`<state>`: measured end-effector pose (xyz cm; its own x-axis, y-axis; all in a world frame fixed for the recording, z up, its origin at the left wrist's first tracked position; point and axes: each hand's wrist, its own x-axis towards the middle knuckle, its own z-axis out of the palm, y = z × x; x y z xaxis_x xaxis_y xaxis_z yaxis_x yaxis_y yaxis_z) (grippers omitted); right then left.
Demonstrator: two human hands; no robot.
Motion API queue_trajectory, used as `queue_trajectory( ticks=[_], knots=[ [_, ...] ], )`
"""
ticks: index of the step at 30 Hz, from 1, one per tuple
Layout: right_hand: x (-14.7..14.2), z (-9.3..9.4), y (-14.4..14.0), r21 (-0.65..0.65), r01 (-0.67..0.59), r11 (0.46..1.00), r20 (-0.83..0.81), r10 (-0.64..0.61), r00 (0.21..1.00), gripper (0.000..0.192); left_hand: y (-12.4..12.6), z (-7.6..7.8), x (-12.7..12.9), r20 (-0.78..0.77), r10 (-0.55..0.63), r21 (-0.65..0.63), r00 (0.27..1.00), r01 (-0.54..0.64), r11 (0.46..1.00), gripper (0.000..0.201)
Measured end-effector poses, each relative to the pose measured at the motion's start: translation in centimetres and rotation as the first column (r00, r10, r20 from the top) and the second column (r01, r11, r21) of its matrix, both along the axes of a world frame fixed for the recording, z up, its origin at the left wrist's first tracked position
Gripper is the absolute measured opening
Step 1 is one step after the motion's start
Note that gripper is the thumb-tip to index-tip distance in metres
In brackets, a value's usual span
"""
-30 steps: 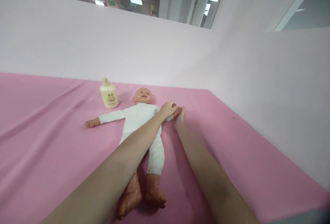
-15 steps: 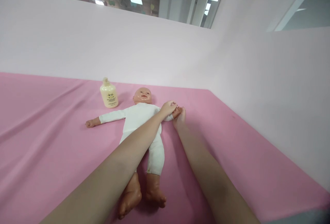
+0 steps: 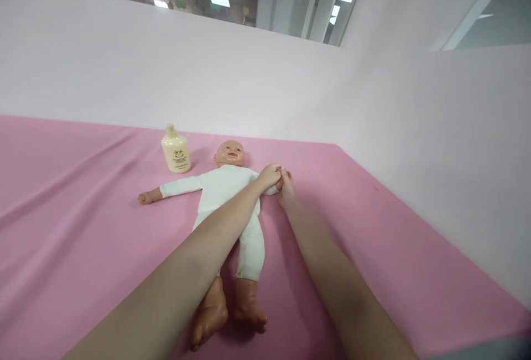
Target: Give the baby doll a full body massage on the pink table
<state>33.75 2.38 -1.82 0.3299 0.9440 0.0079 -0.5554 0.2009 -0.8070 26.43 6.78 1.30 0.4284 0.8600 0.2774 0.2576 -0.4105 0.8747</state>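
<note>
A desk (image 3: 66,205) draped in a pink cloth fills the lower view, its cloth lightly creased on the left. Pale pink partition walls (image 3: 207,78) rise behind and along the right, meeting at a far corner; ceiling lights show above them. A baby doll (image 3: 226,199) in white clothing lies face up near the desk's middle, head toward the back wall, arms outstretched. A cream pump bottle (image 3: 176,151) stands upright just beside its head. The left hand (image 3: 269,176) and right hand (image 3: 285,191) meet at the doll's far hand, fingers curled around it. Wide bare cloth lies to the left and right; the desk's right edge runs against the wall.
</note>
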Motion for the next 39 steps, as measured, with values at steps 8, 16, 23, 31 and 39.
queue_trajectory(
  ticks=[8,16,23,31,39],
  knots=[
    [-0.4,0.2,-0.3,0.066,-0.074,0.995,0.01,0.073,0.997,0.026,-0.2,1.0,-0.4,0.122,0.171,-0.068,0.978,-0.164,0.984,0.026],
    [-0.2,-0.6,0.4,0.075,-0.074,0.994,0.067,0.069,0.995,0.028,-0.8,1.5,-0.5,0.181,0.22,-0.093,0.958,-0.206,0.974,0.024],
    [-0.1,-0.9,0.6,0.091,-0.122,0.988,0.159,0.107,0.981,0.044,-0.6,1.4,-0.6,0.242,0.24,-0.11,0.94,-0.219,0.969,0.025],
    [-0.2,-1.3,0.9,0.021,-0.088,0.996,0.147,0.084,0.986,0.044,-0.3,1.2,-0.6,0.268,0.216,-0.116,0.939,-0.191,0.975,0.027],
    [-0.1,-0.8,0.6,0.07,-0.065,0.995,0.028,0.063,0.998,0.032,0.1,0.7,-0.1,0.239,0.102,-0.094,0.966,-0.081,0.992,0.02]
  ],
)
